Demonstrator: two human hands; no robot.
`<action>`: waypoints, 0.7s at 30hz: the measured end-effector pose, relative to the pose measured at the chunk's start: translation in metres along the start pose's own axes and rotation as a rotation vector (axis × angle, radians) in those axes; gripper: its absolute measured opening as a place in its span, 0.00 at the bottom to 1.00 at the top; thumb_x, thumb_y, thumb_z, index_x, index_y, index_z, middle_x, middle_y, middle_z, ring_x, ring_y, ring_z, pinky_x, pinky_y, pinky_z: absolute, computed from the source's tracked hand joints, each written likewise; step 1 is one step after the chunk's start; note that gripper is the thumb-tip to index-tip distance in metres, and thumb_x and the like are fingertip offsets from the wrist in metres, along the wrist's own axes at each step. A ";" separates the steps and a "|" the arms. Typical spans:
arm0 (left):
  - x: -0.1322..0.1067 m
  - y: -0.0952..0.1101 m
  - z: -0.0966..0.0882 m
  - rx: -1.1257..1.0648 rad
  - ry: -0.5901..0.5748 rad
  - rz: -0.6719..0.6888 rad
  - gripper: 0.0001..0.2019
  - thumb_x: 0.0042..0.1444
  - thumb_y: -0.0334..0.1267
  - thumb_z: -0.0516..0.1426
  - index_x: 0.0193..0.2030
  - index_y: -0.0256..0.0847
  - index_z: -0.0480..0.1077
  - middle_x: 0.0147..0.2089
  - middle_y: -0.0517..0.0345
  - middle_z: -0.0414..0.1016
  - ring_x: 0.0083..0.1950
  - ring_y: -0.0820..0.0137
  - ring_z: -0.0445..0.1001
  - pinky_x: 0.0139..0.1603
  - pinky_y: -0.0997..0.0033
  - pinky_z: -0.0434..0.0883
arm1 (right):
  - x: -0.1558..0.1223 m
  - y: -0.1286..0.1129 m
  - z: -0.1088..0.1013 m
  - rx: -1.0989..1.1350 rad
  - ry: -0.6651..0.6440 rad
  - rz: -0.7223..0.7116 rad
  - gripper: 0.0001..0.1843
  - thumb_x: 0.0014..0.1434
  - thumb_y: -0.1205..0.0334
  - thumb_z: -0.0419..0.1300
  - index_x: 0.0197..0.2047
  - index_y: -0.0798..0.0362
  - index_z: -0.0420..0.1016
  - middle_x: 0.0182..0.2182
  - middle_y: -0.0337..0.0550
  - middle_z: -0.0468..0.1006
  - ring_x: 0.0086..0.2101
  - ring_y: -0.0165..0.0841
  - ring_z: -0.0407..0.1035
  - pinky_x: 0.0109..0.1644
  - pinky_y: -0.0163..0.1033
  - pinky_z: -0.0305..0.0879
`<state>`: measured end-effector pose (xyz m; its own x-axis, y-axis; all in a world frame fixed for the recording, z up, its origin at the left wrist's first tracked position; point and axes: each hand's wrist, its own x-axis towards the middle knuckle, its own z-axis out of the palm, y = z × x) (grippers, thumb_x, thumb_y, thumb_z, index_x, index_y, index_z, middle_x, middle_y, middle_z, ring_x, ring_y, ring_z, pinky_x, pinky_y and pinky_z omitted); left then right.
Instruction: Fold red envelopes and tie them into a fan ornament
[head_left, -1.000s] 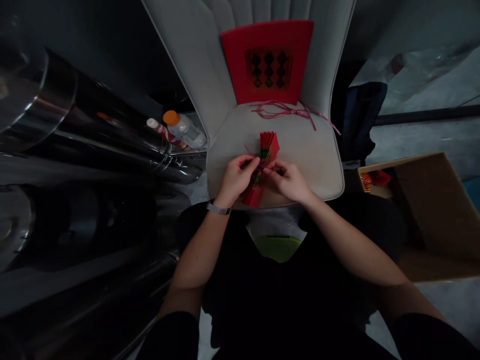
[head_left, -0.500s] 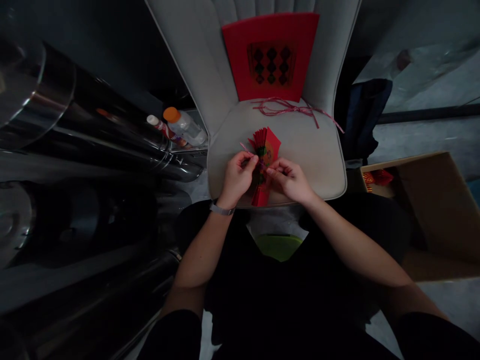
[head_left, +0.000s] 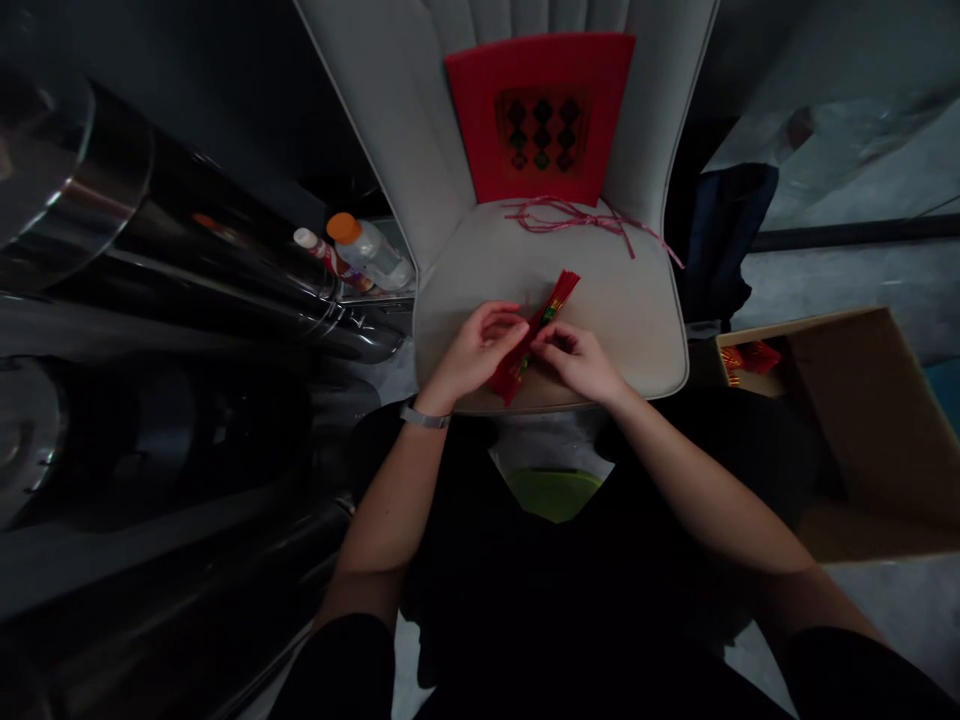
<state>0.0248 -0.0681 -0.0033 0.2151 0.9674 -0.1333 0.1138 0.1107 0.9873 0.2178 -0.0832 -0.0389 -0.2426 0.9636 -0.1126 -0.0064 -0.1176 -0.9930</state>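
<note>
Both my hands meet over the seat of a pale grey chair (head_left: pixel 622 320). Between them is a folded red paper bundle (head_left: pixel 553 298) with green and gold print, seen edge-on and slanting up to the right. My left hand (head_left: pixel 480 350) curls round its lower half, fingers bent. My right hand (head_left: pixel 577 358) pinches the bundle's middle from the right. A thin pink string shows faintly near the fingers.
A stack of red sheets (head_left: pixel 541 115) leans on the chair back, with loose pink strings (head_left: pixel 577 218) in front. Shiny metal pipes (head_left: pixel 187 270) and two bottles (head_left: pixel 364 252) lie at the left. A cardboard box (head_left: pixel 847 400) with red bundles stands at the right.
The bundle has turned from fanned and upright to edge-on, tilted to the right. My hands have shifted slightly round its middle.
</note>
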 end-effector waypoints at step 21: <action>0.017 -0.043 -0.001 0.479 0.052 -0.025 0.21 0.58 0.42 0.67 0.56 0.37 0.75 0.43 0.49 0.82 0.41 0.64 0.79 0.47 0.62 0.75 | 0.008 0.014 -0.015 -0.019 0.082 0.226 0.20 0.52 0.59 0.75 0.44 0.52 0.73 0.27 0.39 0.81 0.23 0.31 0.72 0.24 0.35 0.65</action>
<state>0.0223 -0.0560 -0.0476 0.1591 0.9774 -0.1395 0.5545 0.0284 0.8317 0.2307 -0.0734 -0.0545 -0.1560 0.9297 -0.3335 0.0576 -0.3285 -0.9427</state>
